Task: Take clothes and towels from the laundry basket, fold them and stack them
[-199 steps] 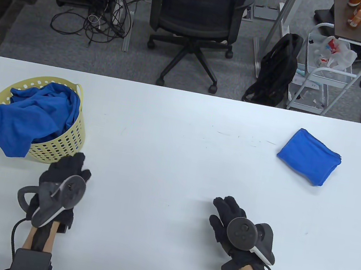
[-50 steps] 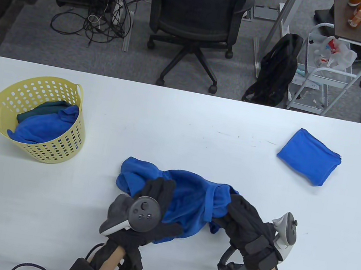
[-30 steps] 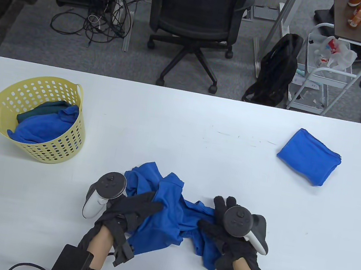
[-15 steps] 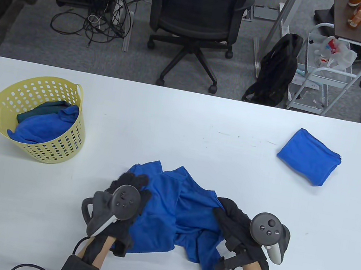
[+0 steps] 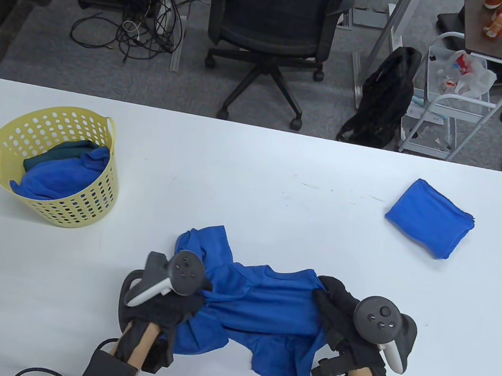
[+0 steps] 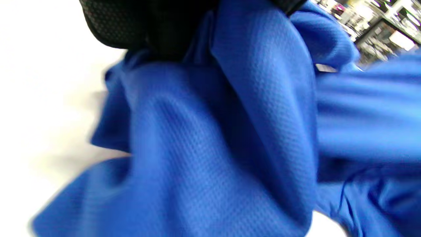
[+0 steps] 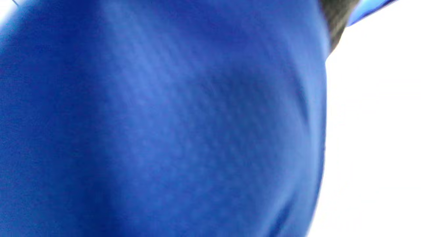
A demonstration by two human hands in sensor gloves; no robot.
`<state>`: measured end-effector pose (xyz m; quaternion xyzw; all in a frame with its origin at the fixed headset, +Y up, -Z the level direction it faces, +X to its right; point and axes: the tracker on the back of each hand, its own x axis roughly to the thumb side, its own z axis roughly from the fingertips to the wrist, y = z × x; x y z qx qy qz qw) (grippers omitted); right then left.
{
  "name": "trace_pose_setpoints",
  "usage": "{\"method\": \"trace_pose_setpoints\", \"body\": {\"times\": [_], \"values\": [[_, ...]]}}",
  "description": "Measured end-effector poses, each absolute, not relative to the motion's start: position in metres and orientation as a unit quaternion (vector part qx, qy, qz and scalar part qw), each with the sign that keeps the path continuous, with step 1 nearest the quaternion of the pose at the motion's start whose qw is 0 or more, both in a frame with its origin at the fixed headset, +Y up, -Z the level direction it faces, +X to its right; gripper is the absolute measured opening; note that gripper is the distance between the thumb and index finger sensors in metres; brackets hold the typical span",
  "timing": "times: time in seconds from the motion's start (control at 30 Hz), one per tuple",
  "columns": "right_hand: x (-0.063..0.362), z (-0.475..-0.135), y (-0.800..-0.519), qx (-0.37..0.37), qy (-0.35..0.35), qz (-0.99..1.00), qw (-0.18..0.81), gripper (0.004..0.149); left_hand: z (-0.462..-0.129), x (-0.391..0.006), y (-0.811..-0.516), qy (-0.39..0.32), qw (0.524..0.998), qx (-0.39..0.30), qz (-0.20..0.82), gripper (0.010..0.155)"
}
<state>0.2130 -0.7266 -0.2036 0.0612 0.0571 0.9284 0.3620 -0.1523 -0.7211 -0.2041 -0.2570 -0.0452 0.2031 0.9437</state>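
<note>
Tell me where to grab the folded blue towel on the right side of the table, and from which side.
Take the folded blue towel at its near-left edge, the smooth rounded fold facing the hands, coming from the front with the right hand. The far-right edge shows loose stacked layers that would likely splay if pinched. It lies flat and apart from everything, so fingers should slide under while the thumb presses on top.

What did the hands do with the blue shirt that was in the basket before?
The blue shirt left the yellow basket and now lies crumpled on the table near the front edge. The left hand and right hand, free before, now grip it at either end, pulling it wider. The folded blue towel stayed put.
</note>
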Motion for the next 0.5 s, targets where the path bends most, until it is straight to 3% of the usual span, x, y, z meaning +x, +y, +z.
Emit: {"method": "trace_pose_setpoints", "body": {"times": [0.2, 0.33, 0.4, 0.5], "values": [[0.224, -0.212, -0.744, 0.014, 0.102, 0.961, 0.257, 0.06, -0.21, -0.187, -0.731, 0.054, 0.954, -0.27, 0.12, 0.052], [0.236, -0.211, -0.742, -0.029, 0.106, 0.964, 0.241, 0.059, -0.212, -0.195, -0.732, 0.078, 0.959, -0.255, 0.095, 0.071], [0.238, -0.21, -0.741, -0.039, 0.13, 0.96, 0.246, 0.061, -0.211, -0.198, -0.724, 0.072, 0.961, -0.241, 0.112, 0.072], [0.229, -0.21, -0.745, -0.028, 0.2, 0.951, 0.236, 0.075, -0.208, -0.201, -0.709, 0.063, 0.969, -0.187, 0.147, 0.068]]}}
